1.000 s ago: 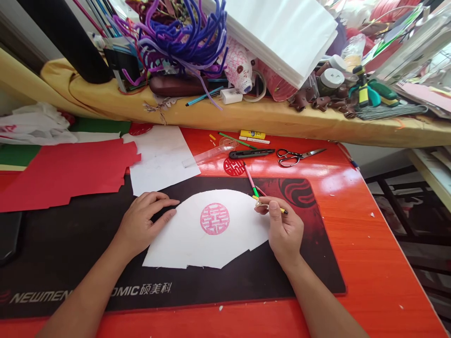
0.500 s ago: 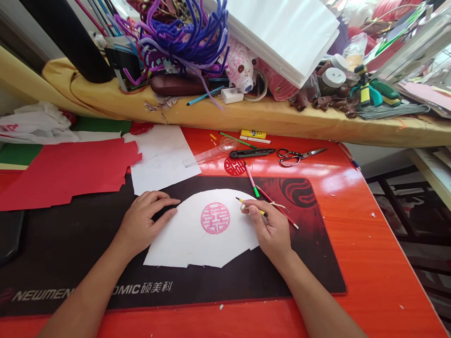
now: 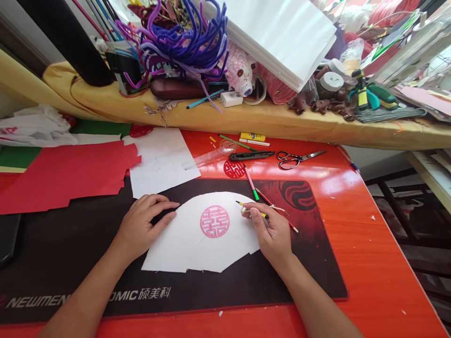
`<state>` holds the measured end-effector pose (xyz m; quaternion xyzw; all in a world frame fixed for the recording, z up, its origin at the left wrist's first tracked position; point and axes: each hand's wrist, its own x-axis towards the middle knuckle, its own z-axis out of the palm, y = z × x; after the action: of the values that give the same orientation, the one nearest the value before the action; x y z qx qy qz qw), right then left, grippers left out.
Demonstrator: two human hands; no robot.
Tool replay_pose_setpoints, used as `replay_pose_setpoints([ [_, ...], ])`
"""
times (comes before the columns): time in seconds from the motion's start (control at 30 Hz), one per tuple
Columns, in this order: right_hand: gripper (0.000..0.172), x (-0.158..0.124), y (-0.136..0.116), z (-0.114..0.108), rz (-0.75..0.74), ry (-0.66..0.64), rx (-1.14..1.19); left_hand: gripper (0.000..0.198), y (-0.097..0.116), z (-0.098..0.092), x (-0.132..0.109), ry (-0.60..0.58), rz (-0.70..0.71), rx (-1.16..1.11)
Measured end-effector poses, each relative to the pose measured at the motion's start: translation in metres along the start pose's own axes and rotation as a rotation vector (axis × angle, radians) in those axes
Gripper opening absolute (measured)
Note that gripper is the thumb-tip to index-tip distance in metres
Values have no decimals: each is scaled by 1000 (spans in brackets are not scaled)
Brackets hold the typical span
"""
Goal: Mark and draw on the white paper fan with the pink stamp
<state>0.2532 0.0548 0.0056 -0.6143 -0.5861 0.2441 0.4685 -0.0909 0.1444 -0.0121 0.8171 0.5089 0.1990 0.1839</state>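
Observation:
A fan-shaped piece of white paper (image 3: pixel 183 249) lies on the black desk mat, with a round pink double-happiness pattern (image 3: pixel 214 221) near its middle. My left hand (image 3: pixel 143 227) rests at the paper's left edge, thumb and fingers apart and nothing held. Over the right part of the paper, my right hand (image 3: pixel 269 230) pinches a thin yellow-and-black pencil (image 3: pixel 241 204), its dark tip pointing up and left. A pale string shows by the fingers. Whether the tip touches the paper I cannot tell. Just beyond this hand lie a red pencil (image 3: pixel 293 227) and a green-capped pen (image 3: pixel 251 183).
Behind the mat (image 3: pixel 70 244) lie a red paper cutout (image 3: pixel 233 169), a utility knife (image 3: pixel 251 156), scissors (image 3: pixel 299 159), a clear ruler (image 3: pixel 207 157) and a yellow glue stick (image 3: pixel 252 136). Red paper (image 3: pixel 77 176) and a white sheet (image 3: pixel 162 162) sit left. A crowded shelf (image 3: pixel 211 119) runs across the back.
The whole view has shifted slightly, with the desk a little lower in the picture. Both hands, the paper and the pencil keep nearly the same places relative to each other.

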Motion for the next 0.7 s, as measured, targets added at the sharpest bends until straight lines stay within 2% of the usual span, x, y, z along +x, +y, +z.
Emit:
replay_pose_setpoints([
  [0.37, 27, 2, -1, 0, -29, -11, 4, 35, -3, 2, -1, 34, 31, -15],
  [0.7, 23, 2, 0, 0, -87, -27, -16, 32, -5, 1, -2, 18, 46, 17],
])
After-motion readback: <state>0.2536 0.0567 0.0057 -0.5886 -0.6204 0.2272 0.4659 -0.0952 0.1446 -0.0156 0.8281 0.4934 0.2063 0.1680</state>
